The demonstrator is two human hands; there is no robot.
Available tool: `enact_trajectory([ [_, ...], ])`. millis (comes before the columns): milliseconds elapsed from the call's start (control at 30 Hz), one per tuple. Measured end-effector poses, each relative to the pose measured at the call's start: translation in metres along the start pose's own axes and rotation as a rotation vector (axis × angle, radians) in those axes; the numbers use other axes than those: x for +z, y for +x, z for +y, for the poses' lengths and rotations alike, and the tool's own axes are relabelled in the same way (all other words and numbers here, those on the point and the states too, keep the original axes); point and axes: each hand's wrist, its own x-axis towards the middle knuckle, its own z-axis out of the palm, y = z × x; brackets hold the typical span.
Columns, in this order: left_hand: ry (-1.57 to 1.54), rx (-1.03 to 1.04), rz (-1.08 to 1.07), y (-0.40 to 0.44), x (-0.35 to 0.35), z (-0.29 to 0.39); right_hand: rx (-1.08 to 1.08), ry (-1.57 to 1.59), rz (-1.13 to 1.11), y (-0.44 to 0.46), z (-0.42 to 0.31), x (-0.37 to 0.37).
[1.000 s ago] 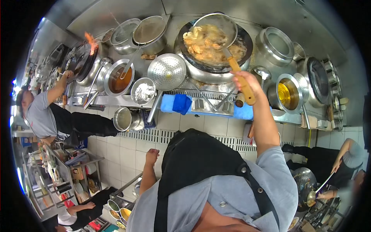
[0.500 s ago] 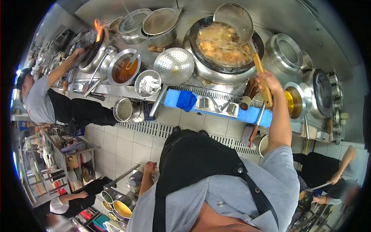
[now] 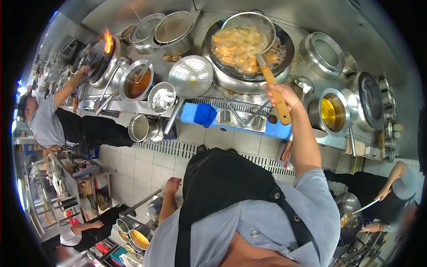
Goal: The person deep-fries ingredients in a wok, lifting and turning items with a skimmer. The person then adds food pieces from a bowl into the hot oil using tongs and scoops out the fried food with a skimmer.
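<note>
My right hand (image 3: 286, 99) is wrapped round the wooden handle (image 3: 272, 84) of a round mesh skimmer (image 3: 251, 22). The skimmer's head is over the left and middle of a large black wok (image 3: 287, 44), its lower part among bubbling oil; how deep it sits I cannot tell. Golden-brown pieces of food (image 3: 235, 49) fry in the foam. My left hand (image 3: 173, 184) hangs low at my side, away from the stove, its fingers loosely curled with nothing visible in them.
Left of the wok lie a perforated strainer (image 3: 191, 76), a pot of reddish-brown liquid (image 3: 133, 84) and a bowl with crumpled foil (image 3: 163, 99). To the right are a ladle (image 3: 304, 84) and a pot of yellow oil (image 3: 330, 111). A co-worker (image 3: 66, 111) handles a flaming wok at left.
My right hand has moved left and slightly down. The skimmer's head has gone from the wok's upper right rim to over the frying food. My left hand stays at my side.
</note>
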Motion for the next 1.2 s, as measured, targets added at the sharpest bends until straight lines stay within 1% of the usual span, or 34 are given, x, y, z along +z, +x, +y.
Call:
enact_trajectory([
  [100,0.029,0.202,-0.108,0.024,-0.002,-0.007,-0.044,0.093,-0.034,-0.005,-0.003,0.006],
  [200,-0.01,0.138,-0.026,0.024,0.004,0.015,-0.074,0.182,-0.054,-0.002,-0.005,-0.006],
  [333,0.016,0.188,-0.011,0.02,0.005,0.02,-0.148,0.254,0.002,-0.002,0.009,0.015],
  [367,0.019,0.192,-0.017,0.02,0.004,0.018,-0.14,0.307,-0.024,0.001,0.013,0.02],
  [500,0.03,0.134,-0.008,0.013,-0.005,0.002,-0.148,0.222,0.085,-0.006,0.011,0.025],
  [567,0.212,0.301,-0.035,0.024,-0.017,-0.033,-0.139,0.123,0.152,-0.014,0.007,0.018],
  [633,0.412,0.352,-0.052,0.024,-0.023,-0.044,-0.121,0.024,0.228,-0.019,-0.001,0.014],
  [667,0.511,0.38,-0.058,0.031,-0.027,-0.058,-0.113,-0.001,0.229,-0.019,-0.004,0.012],
  [733,0.955,0.693,-0.107,0.047,-0.041,-0.083,-0.104,-0.049,0.231,-0.016,-0.012,0.009],
  [767,1.039,0.797,-0.093,0.046,-0.045,-0.085,-0.075,-0.093,0.258,-0.013,-0.015,0.01],
  [833,1.203,1.01,-0.058,0.049,-0.049,-0.083,-0.031,-0.115,0.227,-0.014,-0.017,0.017],
  [867,0.915,0.73,-0.036,0.034,-0.044,-0.063,-0.008,-0.127,0.209,-0.014,-0.018,0.021],
  [933,0.33,0.173,0.004,-0.02,-0.027,0.005,0.001,-0.064,0.12,-0.016,-0.019,0.013],
  [1000,0.365,0.47,-0.028,0.026,-0.032,-0.031,0.003,-0.014,0.053,-0.019,-0.019,0.008],
  [1067,0.263,0.488,-0.028,0.029,-0.029,-0.021,-0.011,0.02,0.006,-0.021,-0.022,0.008],
  [1133,0.03,0.218,0.001,0.021,-0.019,0.007,-0.006,-0.004,0.006,-0.025,-0.022,0.016],
  [1200,0.041,0.313,0.003,0.018,-0.013,0.03,-0.017,-0.005,-0.02,-0.024,-0.023,0.013],
])
